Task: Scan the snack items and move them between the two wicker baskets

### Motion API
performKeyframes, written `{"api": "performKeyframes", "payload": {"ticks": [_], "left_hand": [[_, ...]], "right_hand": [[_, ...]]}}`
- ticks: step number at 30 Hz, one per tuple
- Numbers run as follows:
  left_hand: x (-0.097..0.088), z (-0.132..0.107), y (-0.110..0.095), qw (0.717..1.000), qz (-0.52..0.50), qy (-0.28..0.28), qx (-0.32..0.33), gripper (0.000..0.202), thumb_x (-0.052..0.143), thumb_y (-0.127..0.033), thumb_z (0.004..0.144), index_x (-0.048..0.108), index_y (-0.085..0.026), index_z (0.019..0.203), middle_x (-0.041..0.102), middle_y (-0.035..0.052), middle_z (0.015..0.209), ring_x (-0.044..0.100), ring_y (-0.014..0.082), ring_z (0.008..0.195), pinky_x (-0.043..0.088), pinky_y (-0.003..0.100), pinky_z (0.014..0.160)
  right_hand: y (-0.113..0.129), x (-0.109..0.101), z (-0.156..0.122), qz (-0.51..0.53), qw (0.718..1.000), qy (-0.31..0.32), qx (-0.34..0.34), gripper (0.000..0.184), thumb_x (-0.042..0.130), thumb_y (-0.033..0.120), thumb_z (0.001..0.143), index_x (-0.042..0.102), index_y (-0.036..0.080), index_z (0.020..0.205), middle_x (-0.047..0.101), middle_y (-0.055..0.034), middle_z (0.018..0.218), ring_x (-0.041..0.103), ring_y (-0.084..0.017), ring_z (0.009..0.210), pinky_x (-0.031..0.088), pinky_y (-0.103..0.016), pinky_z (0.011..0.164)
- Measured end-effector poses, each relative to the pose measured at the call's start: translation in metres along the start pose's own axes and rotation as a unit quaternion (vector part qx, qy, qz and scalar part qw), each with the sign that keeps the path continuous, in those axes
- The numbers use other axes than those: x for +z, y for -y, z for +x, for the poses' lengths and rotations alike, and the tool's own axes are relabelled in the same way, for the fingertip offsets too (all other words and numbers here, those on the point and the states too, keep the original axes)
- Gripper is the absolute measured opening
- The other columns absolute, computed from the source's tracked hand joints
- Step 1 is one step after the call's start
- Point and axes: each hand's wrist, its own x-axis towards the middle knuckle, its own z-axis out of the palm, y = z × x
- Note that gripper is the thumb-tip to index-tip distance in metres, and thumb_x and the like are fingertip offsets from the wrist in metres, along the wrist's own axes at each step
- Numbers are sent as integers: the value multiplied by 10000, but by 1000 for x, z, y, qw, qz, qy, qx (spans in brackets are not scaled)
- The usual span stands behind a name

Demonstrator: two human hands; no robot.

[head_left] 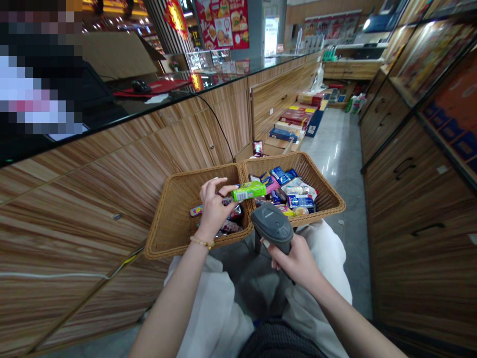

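Observation:
My left hand (214, 209) pinches a green box with a white label (249, 191) above two woven wicker baskets. My right hand (294, 258) grips a grey handheld barcode scanner (272, 224), whose head points toward the green box. The left wicker basket (167, 221) holds a few small packets, partly hidden by my left hand. In the right wicker basket (320, 171) lies a heap of several blue, pink and white packaged goods (294, 191). The two baskets stand side by side, touching at their rims.
A wood-panelled counter (112, 199) with a glass top runs along the left, with a black cable hanging down it. Cabinets (421, 238) line the right. Stacked boxes (290, 124) sit on the tiled floor (331, 154) between them. A pixelated area covers the upper left.

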Motion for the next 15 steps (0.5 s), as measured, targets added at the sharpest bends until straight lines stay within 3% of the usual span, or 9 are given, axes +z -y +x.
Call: {"api": "performKeyframes", "payload": {"ticks": [5,11,15], "left_hand": [[-5,1,-4,999,-2,-22,-28,288,797,-380,856,706,-274,1107,606,75,1291,512,295,1266,409,496,1129],[-7,-2,2,986,17,-136,-97,298,752,-430,887,651,-233,1087,599,93,1259,544,292,1216,430,493,1095],[-4,-3,6,983,28,-133,-120,368,753,-419,890,658,-255,1206,561,99,1311,516,303,1275,397,498,1131]], "right_hand": [[0,0,0,0,1000,-4,-3,122,599,305,852,646,193,860,659,10,518,665,-180,457,515,-257,510],[-4,-1,0,4,1000,-3,2,142,617,326,870,654,190,886,667,4,520,663,-183,449,512,-256,482],[-6,-1,-1,-3,1000,-4,3,152,624,330,877,670,186,892,663,7,511,672,-187,457,522,-259,497]]}}
